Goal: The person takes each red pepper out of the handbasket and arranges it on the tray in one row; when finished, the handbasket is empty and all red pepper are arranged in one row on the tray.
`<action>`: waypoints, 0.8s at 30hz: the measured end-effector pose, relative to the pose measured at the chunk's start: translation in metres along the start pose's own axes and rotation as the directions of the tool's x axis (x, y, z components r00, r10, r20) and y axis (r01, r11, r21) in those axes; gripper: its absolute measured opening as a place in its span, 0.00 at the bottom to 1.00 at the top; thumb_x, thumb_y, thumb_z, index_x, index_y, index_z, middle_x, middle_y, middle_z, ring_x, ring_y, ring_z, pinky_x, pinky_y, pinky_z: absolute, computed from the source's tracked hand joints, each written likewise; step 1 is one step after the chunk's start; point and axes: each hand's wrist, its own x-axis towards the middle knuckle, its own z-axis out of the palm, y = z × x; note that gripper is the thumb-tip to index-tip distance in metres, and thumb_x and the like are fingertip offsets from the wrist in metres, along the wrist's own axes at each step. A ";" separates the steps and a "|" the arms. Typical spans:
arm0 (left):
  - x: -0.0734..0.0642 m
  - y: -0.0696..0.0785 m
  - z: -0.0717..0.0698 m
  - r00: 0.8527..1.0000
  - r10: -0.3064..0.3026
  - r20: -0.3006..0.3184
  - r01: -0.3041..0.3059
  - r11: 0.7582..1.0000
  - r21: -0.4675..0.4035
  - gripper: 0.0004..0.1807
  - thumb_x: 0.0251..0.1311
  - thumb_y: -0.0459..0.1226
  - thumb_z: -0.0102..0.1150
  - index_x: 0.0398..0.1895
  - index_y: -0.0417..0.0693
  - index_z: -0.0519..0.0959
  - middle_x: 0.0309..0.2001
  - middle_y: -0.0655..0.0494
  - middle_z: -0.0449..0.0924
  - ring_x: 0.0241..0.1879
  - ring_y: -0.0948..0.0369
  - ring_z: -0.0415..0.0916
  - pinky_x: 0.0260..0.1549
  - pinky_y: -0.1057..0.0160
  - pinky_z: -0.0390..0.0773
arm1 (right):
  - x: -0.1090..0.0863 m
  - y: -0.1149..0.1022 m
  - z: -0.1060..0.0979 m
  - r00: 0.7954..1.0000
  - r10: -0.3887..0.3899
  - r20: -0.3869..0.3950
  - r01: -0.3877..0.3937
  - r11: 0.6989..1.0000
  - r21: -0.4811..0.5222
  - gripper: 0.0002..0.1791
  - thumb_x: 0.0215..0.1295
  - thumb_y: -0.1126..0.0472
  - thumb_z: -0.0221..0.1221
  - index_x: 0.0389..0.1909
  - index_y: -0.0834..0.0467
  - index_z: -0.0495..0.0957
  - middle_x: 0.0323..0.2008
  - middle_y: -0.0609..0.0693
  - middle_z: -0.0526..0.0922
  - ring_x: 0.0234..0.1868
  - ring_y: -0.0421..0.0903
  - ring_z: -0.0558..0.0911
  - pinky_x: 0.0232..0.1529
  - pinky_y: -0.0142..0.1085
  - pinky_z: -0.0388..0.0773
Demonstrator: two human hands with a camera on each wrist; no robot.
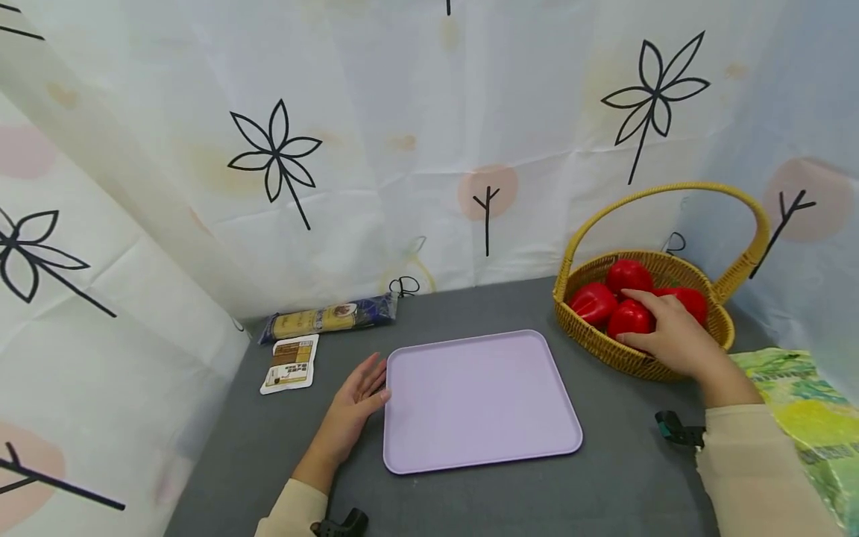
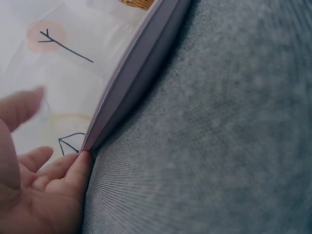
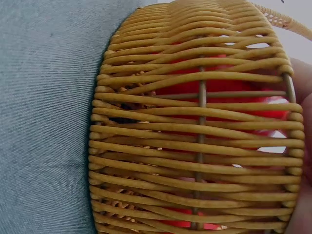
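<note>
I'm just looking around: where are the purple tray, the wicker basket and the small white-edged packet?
Purple tray [image 1: 479,403]: head view, on its bare flat middle.
Wicker basket [image 1: 596,346]: head view, on its woven front wall.
White-edged packet [image 1: 290,364]: head view, on its printed front.

Cream sleeves [image 1: 754,462] are appearing left and right; black fittings [image 1: 683,434] are projecting beside them, the right showing teal.
</note>
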 end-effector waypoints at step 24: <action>0.002 -0.001 -0.001 0.999 -0.003 0.044 0.004 1.000 -0.021 0.50 0.60 0.10 0.56 0.86 0.31 0.50 0.84 0.34 0.52 0.83 0.42 0.51 0.74 0.54 0.65 | -0.015 0.001 -0.011 0.972 0.110 -0.206 0.045 0.777 0.627 0.24 0.80 0.54 0.65 0.70 0.48 0.68 0.63 0.55 0.69 0.51 0.40 0.79 0.43 0.29 0.88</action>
